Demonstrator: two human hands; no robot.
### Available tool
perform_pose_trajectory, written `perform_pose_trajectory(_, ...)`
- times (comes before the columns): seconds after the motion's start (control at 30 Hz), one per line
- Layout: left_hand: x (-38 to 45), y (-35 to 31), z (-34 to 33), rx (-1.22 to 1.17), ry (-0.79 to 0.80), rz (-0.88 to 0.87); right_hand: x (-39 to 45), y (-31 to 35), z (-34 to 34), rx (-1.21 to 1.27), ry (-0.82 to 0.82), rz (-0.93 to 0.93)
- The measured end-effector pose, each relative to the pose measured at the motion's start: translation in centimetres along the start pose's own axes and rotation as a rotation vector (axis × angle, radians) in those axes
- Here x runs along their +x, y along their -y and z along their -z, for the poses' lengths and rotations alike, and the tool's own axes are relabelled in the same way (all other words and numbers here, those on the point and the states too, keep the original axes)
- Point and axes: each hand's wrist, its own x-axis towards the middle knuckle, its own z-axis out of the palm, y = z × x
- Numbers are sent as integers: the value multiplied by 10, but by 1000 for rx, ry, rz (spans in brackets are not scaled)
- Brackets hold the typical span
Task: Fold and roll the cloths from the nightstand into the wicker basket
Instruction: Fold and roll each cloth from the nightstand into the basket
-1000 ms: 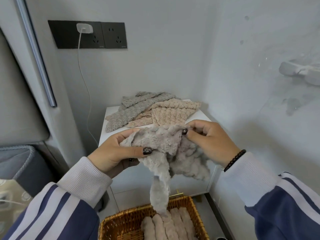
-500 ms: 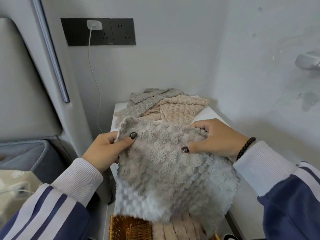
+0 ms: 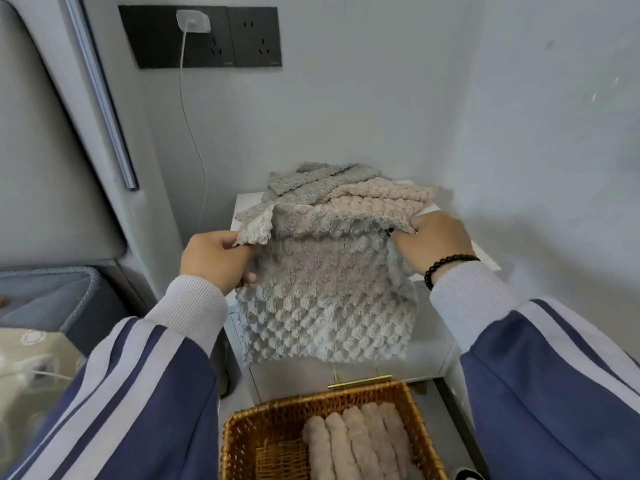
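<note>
Within the last second the bunched grey cloth [image 3: 322,292] had been shaken out flat; the left hand [image 3: 214,258] and right hand [image 3: 427,244] each pinched a top corner. It hung spread against the nightstand [image 3: 446,362] front, above the wicker basket [image 3: 249,431], likely ready for folding.

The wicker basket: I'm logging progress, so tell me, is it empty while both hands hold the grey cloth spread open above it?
Not empty: the head view shows the wicker basket already holding rolled cloths. The rest stands: the left hand and right hand hold the grey cloth spread.
</note>
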Motion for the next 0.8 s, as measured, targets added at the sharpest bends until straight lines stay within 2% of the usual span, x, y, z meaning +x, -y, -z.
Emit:
perform_pose_trajectory(0.13,17,6,-7,-48,78,67,5,6,-14,733,295,-445)
perform_pose_trajectory(0.17,21,9,-8,-33,92,66,6,6,-17,837,334,-489)
perform_pose_trajectory(0.23,29,14,-7,-30,111,50,14,6,-26,936,301,-462)
perform_pose_trajectory(0.3,33,16,-5,-64,124,45,18,8,-31,1010,247,-397)
perform_pose_trajectory(0.43,38,11,-6,-281,92,109,20,18,-34,947,145,-214)
perform_pose_trajectory(0.5,39,12,-6,-369,75,139,19,23,-36,955,146,-164)
perform_pose_trajectory(0.67,41,16,-2,-491,102,215,16,19,-33,1097,133,-290)
perform_pose_trajectory(0.8,44,22,-2,-359,41,188,23,5,-28,1020,154,-344)
